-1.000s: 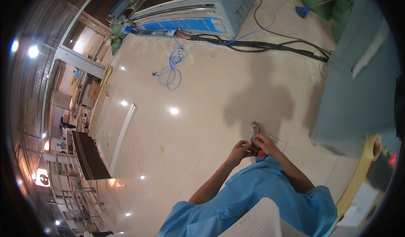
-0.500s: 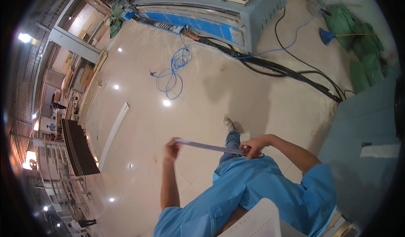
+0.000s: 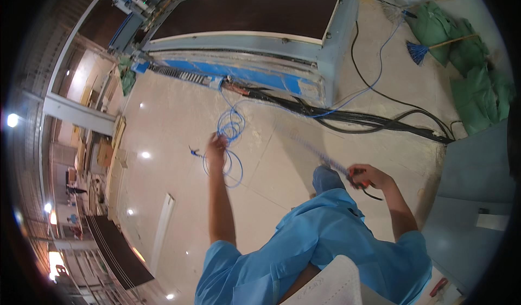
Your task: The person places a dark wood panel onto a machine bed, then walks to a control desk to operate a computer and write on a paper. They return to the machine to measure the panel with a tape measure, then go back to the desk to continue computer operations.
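Observation:
My right hand [image 3: 373,175] is closed around a small red and black tape measure [image 3: 362,185] in front of my blue-clad body. A pale measuring blade [image 3: 319,153] runs from it up and to the left, blurred, over the shiny floor. My left hand [image 3: 217,142] is stretched far out to the left at arm's length with its fingers curled. It hovers over a loose coil of blue cable [image 3: 232,127] on the floor. The blade's far end fades out short of that hand, so whether the hand grips it is unclear.
A big blue and grey flatbed machine [image 3: 331,55] with a dark top stands ahead. Black cables [image 3: 380,121] snake from its base to the right. Green sacks [image 3: 473,79] and a blue broom [image 3: 417,51] lie at far right, with a grey panel [image 3: 472,180] beside me.
My hands started together at my front, then drew apart with the blade between them. My left arm has swung farther out to the left and the view has tilted toward the machine.

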Available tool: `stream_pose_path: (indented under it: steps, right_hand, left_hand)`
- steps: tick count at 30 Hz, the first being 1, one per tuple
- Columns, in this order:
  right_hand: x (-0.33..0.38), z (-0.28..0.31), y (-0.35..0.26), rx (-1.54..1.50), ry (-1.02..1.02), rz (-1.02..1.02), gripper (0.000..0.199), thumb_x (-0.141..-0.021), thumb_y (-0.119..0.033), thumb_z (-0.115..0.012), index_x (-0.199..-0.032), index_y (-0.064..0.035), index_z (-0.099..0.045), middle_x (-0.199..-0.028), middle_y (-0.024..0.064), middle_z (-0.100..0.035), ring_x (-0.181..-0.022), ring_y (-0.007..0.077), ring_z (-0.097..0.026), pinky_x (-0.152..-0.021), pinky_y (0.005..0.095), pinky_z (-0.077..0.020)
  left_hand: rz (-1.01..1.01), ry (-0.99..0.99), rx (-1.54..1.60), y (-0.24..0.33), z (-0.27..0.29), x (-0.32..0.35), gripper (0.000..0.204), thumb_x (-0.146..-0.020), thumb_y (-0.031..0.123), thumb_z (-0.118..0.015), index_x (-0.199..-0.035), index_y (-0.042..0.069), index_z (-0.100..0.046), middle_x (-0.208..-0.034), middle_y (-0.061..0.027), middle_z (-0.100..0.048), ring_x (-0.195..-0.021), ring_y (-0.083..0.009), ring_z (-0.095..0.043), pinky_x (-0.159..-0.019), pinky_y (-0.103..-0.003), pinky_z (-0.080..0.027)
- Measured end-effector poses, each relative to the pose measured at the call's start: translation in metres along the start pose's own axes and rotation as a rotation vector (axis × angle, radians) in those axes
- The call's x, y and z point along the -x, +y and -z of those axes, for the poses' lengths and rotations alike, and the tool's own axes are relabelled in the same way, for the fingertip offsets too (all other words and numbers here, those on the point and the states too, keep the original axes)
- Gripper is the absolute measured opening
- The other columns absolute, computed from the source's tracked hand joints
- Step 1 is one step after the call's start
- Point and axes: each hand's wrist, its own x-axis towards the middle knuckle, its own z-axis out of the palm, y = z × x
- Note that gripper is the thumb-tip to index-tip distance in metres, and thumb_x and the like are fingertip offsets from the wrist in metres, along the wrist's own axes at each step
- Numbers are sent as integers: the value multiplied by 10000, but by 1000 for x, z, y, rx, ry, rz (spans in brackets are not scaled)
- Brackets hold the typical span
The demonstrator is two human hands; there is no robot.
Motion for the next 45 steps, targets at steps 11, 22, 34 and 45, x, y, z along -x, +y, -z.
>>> stream_pose_path:
  steps: [11,22,34,45]
  right_hand:
    - [-366,157,-234,-20,1000,261,621,-793,-552,-837,-1024,10,-707,-846,92,-692,-722,158,-656,-646,314,-516]
    - [-509,272,-389,-128,1166,242,811,-693,-650,-855,-1180,-19,-706,-1107,145,-724,-954,270,-720,-682,390,-620]
    - [-472,58,-244,131,1611,-191,842,-728,-595,-829,-1377,-100,-625,-1148,212,-702,-1082,373,-688,-949,446,-536]
    - [-480,30,-209,286,1803,-436,740,-746,-506,-860,-1392,-263,-593,-1119,177,-644,-1085,398,-667,-927,492,-546]
  left_hand:
    - [101,-812,-1100,-64,-208,-160,426,-1009,392,-655,-1291,75,-693,-1125,-83,-756,-1060,-231,-710,-946,-379,-542]
    - [614,-681,-1000,-105,-21,-309,216,-960,252,-625,-970,61,-726,-738,-35,-655,-636,-125,-637,-516,-274,-458]
    - [65,-1569,-1241,-53,-242,-599,389,-994,407,-628,-1197,82,-698,-1063,-143,-757,-1011,-281,-726,-900,-387,-540]
    - [109,-1983,-1187,-39,-272,-562,393,-984,365,-651,-1221,54,-692,-1157,-154,-750,-1071,-308,-724,-934,-397,-548]
